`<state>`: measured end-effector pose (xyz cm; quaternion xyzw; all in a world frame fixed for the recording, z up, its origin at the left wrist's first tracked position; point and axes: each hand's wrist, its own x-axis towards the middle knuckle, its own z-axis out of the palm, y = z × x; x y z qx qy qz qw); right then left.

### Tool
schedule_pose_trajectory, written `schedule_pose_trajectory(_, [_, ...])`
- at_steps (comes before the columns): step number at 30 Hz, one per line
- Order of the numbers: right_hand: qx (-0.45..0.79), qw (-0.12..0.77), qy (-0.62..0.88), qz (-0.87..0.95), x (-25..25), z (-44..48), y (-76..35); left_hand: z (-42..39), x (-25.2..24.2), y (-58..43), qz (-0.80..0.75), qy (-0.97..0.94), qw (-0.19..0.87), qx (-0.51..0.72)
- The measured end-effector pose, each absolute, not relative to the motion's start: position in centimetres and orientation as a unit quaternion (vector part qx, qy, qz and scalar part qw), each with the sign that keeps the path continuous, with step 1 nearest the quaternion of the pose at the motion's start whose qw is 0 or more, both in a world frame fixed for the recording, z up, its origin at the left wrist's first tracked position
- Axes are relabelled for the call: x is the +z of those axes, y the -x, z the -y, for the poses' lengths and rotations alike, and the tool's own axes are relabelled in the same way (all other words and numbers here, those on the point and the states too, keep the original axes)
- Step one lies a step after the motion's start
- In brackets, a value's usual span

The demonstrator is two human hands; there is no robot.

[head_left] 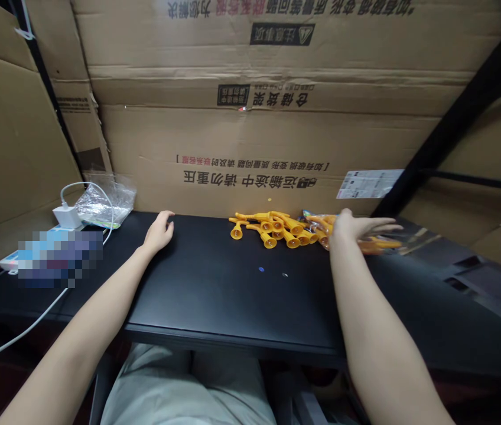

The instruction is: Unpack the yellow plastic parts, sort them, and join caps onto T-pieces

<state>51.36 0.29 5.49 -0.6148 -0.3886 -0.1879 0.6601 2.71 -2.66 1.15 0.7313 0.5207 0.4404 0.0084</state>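
Observation:
My left hand (160, 231) rests on the left part of the black table (215, 295), near the cardboard at the back. Its thumb and fingers are apart with nothing between them. My right hand (357, 225) lies over a clear plastic bag (378, 245) of orange-yellow pieces, its fingers stretched out to the right. Part of the bag is hidden under that hand and wrist. Just left of the bag is a loose pile of yellow plastic trumpet-shaped pieces (293, 242), each with a flared cup and a thin stem.
Cardboard (241, 136) with upside-down print walls the back. At left stand a white charger (67, 216) with its cable, a crumpled clear plastic bag (109, 200) and a blurred-out object (59, 258). A blue dot (261, 269) lies on the table. A black post (445, 130) slants at right.

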Motion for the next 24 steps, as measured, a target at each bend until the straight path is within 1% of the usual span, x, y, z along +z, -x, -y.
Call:
schedule_pose_trajectory(1, [-0.151, 0.684, 0.638, 0.319, 5.8, -0.4, -50.7, 2.6, 1.1, -2.7, -0.521, -0.732, 0.009, 0.439])
schedule_pose_trajectory(2, [-0.134, 0.690, 0.645, 0.301, 6.2, -0.4, -49.9, 2.6, 1.1, -2.7, -0.521, -0.733, 0.008, 0.438])
schedule_pose_trajectory(5, [-0.171, 0.672, 0.607, 0.388, 7.4, -0.4, -46.4, 2.5, 0.9, -2.7, -0.519, -0.738, 0.002, 0.431])
schedule_pose_trajectory(7, [-0.196, 0.642, 0.580, 0.461, 7.8, -0.2, -43.4, 2.2, 0.7, -2.6, -0.525, -0.740, -0.005, 0.420])
schedule_pose_trajectory(9, [-0.187, 0.610, 0.557, 0.532, 7.4, 0.2, -40.2, 1.9, 0.5, -2.3, -0.549, -0.732, -0.021, 0.402])
schedule_pose_trajectory(11, [-0.144, 0.570, 0.533, 0.608, 6.3, 0.9, -37.2, 1.5, 0.3, -1.8, -0.597, -0.706, -0.041, 0.380])
schedule_pose_trajectory(14, [-0.088, 0.475, 0.500, 0.719, 3.8, 2.3, -34.0, 0.9, 0.1, -0.4, -0.683, -0.641, -0.054, 0.347])
schedule_pose_trajectory(17, [-0.056, 0.356, 0.469, 0.806, 1.6, 3.2, -32.6, 0.8, 0.1, 1.3, -0.752, -0.573, -0.044, 0.323])
schedule_pose_trajectory(19, [-0.045, 0.299, 0.462, 0.834, 0.6, 3.4, -32.5, 0.8, 0.1, 2.2, -0.786, -0.535, -0.025, 0.309])
schedule_pose_trajectory(21, [-0.038, 0.268, 0.467, 0.842, 0.0, 3.2, -32.5, 1.0, 0.1, 2.9, -0.805, -0.515, -0.007, 0.294])
schedule_pose_trajectory(24, [-0.027, 0.249, 0.480, 0.841, -0.3, 2.9, -32.6, 1.2, 0.2, 3.5, -0.814, -0.505, -0.009, 0.286])
